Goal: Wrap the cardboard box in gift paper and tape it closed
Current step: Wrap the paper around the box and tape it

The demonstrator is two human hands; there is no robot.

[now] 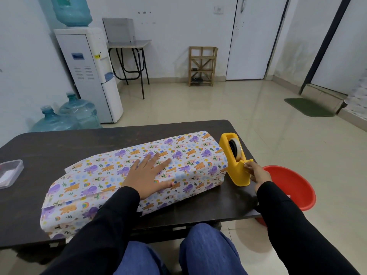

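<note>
A long box covered in white gift paper (103, 175) with purple and orange cartoon prints lies diagonally on the dark table (49, 143). The cardboard itself is hidden under the paper. My left hand (148, 175) presses flat on the top of the box, fingers spread over the paper seam. A yellow tape dispenser (235, 161) stands at the box's right end. My right hand (257, 172) pinches the tape end at the dispenser's cutter.
A clear plastic container (10, 172) sits at the table's left edge. A red tub (294, 187) stands on the floor right of the table. Water bottles (67, 118) and a dispenser (89, 76) stand beyond the far left corner.
</note>
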